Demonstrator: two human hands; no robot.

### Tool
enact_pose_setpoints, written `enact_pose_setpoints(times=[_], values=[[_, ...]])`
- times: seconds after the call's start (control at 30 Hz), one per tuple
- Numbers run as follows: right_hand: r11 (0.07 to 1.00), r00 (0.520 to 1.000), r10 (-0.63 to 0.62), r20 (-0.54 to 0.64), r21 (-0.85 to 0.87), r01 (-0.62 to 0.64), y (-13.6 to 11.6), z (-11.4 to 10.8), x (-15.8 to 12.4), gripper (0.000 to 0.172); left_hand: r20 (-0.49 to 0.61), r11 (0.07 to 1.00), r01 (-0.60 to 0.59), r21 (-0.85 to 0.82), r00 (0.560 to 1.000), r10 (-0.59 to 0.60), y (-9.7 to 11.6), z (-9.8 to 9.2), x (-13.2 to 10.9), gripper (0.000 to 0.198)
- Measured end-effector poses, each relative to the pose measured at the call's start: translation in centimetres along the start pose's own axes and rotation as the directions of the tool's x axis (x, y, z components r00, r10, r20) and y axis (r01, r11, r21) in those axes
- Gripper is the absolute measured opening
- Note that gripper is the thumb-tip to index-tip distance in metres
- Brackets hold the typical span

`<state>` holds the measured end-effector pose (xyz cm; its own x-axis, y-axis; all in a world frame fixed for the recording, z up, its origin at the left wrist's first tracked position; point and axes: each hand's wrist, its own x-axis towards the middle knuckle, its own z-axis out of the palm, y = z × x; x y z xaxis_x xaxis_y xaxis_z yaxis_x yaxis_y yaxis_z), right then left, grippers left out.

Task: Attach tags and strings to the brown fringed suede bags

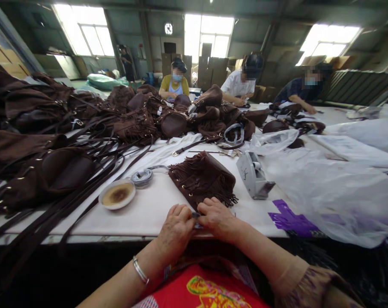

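Observation:
A dark brown fringed bag with gold eyelets lies on the white table in front of me, its near end reaching my hands. My left hand is closed at the table's front edge, fingers curled and thumb pressed in. Close beside it, my right hand is closed the same way. Between the fingertips shows a small greyish piece, mostly hidden, whose kind I cannot make out. To the left are a shallow white dish with a tan, dark-stained middle and a coiled grey strap or cord.
A grey-white tape dispenser stands right of the bag. Brown bags with long straps pile up at left and across the middle. Clear plastic bags and purple tape lie at right. Several people work across the table.

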<state>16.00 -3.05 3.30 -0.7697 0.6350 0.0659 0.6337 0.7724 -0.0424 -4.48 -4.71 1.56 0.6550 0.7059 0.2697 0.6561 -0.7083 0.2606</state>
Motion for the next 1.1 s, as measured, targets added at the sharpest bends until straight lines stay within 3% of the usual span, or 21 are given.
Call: enact_pose_setpoints(times=[0.17, 0.3, 0.47, 0.57, 0.7, 0.77, 0.8, 0.87, 0.93, 0.97, 1.07, 1.1], values=[[1.0, 0.999, -0.005, -0.034, -0.018, 0.004, 0.2, 0.1, -0.3, 0.021, -0.027, 0.996, -0.031, -0.088, 0.999, 0.028, -0.8, 1.2, -0.5, 0.011], [0.996, 0.998, -0.047, -0.04, -0.074, 0.044, 1.2, 0.4, 0.8, 0.016, -0.131, 0.995, -0.057, -0.082, 0.99, 0.046, -1.8, 1.7, -0.1, 0.014], [0.992, 0.998, -0.036, -0.057, -0.125, 0.029, 3.5, 0.7, 2.9, 0.029, -0.259, 0.997, -0.06, -0.053, 0.965, 0.044, -2.8, 2.4, 1.9, 0.014], [0.996, 0.994, 0.011, -0.108, -0.088, -0.021, 3.9, 1.0, 3.1, 0.034, -0.3, 0.997, -0.062, -0.05, 0.953, 0.044, -3.0, 2.4, 2.9, 0.015], [0.995, 0.964, 0.079, -0.252, 0.084, -0.06, 2.6, 1.3, 1.1, 0.021, -0.308, 0.994, -0.072, -0.084, 0.951, 0.043, -2.9, 2.0, 3.0, 0.018], [0.971, 0.911, 0.175, -0.373, 0.22, -0.096, 2.6, 1.3, -0.4, 0.025, -0.299, 0.992, -0.071, -0.103, 0.953, 0.037, -2.8, 1.9, 3.0, 0.019], [0.95, 0.861, 0.248, -0.445, 0.286, -0.126, 3.2, 1.1, -1.0, 0.026, -0.298, 0.991, -0.069, -0.111, 0.954, 0.033, -2.8, 1.8, 3.0, 0.019], [0.89, 0.701, 0.427, -0.571, 0.403, -0.214, 5.7, 0.5, -1.7, 0.026, -0.298, 0.99, -0.069, -0.124, 0.954, 0.029, -3.0, 1.8, 3.1, 0.019], [0.808, 0.533, 0.586, -0.61, 0.482, -0.337, 9.7, -0.2, -1.3, 0.027, -0.297, 0.988, -0.078, -0.134, 0.954, 0.035, -3.3, 2.0, 3.1, 0.019], [0.758, 0.492, 0.652, -0.577, 0.498, -0.421, 12.0, -0.6, -0.7, 0.028, -0.296, 0.987, -0.084, -0.136, 0.954, 0.04, -3.6, 2.3, 3.2, 0.02], [0.544, 0.468, 0.838, -0.282, 0.355, -0.76, 18.9, -1.1, 2.1, 0.038, -0.303, 0.986, -0.118, -0.116, 0.95, 0.078, -4.9, 3.5, 3.2, 0.02], [0.495, 0.448, 0.868, -0.214, 0.305, -0.814, 20.9, -1.0, 3.3, 0.039, -0.308, 0.986, -0.133, -0.101, 0.947, 0.096, -5.4, 4.0, 3.2, 0.019]])
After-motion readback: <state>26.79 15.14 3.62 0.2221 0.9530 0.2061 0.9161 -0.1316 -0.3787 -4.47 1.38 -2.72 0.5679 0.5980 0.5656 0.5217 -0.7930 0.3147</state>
